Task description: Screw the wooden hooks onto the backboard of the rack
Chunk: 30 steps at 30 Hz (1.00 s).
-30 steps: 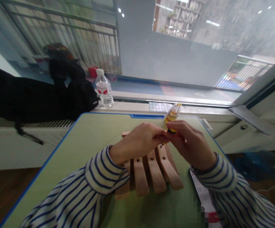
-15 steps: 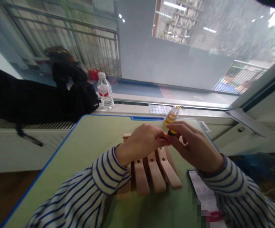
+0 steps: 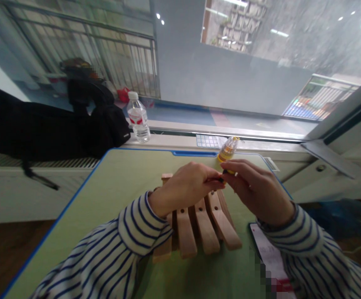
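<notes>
Fingers pinched, my left hand (image 3: 188,185) reaches across a wooden piece with several slats (image 3: 209,232), covering part of it. At its fingertips shows the dark end of something small, mostly hidden. My right hand (image 3: 258,191) closes thumb and fingers on a small black-and-yellow piece (image 3: 229,171), whose exact kind I cannot make out. The fingertips of both hands nearly meet above the slats. The slats have dark round holes, and their rounded ends point toward me. Just beyond my right fingers stands a clear plastic container with a yellow base (image 3: 228,150).
The green table (image 3: 130,174) has a blue edge. A phone (image 3: 267,249) lies by my right sleeve. On the sill are a water bottle (image 3: 138,118), a gridded white sheet (image 3: 207,140) and a black bag (image 3: 43,131). A large window rises behind.
My hands have parted very slightly at the fingertips, and more of the yellow on the piece in my right hand shows. The camera view has shifted slightly.
</notes>
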Each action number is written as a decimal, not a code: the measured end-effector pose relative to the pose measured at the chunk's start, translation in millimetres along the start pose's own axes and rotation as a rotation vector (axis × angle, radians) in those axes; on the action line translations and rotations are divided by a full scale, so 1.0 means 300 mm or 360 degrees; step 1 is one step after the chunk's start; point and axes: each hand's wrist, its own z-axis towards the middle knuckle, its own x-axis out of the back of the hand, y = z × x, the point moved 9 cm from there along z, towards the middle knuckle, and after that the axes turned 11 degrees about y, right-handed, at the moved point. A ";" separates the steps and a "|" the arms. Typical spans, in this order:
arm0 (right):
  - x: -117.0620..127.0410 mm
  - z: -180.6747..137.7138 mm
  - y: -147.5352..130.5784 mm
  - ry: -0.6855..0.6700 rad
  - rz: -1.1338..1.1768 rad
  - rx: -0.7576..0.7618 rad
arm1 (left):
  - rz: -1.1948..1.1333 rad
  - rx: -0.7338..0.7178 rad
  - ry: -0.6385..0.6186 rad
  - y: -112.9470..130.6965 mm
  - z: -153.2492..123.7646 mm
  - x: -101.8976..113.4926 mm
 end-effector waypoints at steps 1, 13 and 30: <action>0.000 -0.003 0.001 0.0015 -0.0012 -0.0007 | 0.0002 -0.0021 -0.0005 0.004 0.000 -0.002; -0.004 -0.017 -0.007 0.0044 -0.0080 -0.0002 | 0.0103 -0.0007 0.0027 0.024 -0.002 0.006; -0.023 -0.019 0.019 -0.0134 -0.0177 -0.0052 | 0.0026 -0.0073 -0.0017 0.023 -0.007 0.006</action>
